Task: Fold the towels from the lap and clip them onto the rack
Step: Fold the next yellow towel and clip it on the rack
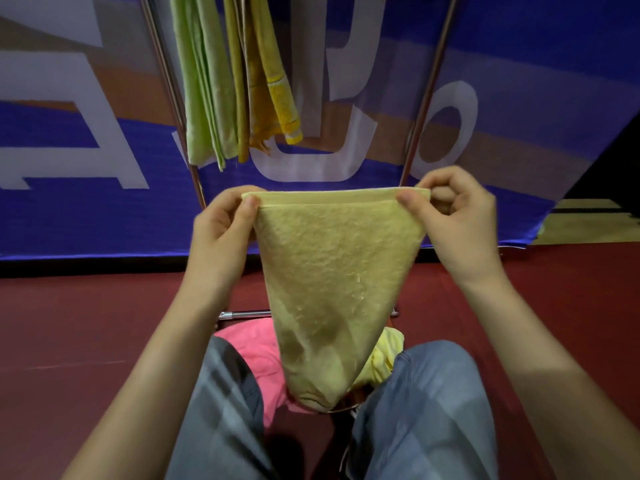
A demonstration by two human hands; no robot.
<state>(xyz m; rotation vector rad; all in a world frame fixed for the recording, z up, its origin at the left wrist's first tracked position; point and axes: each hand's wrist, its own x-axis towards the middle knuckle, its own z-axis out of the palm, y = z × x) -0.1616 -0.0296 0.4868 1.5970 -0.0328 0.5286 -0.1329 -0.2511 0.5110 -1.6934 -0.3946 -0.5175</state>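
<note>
Near, on the lap: pink towel and bright yellow towel. Above them a pale yellow towel hangs with its top edge taut. The left hand and right hand each have their grip clamped on a top corner. Far: rack, hung towels at left, open span at right.

Left hand, right hand, pinching yellow towel corners
</note>
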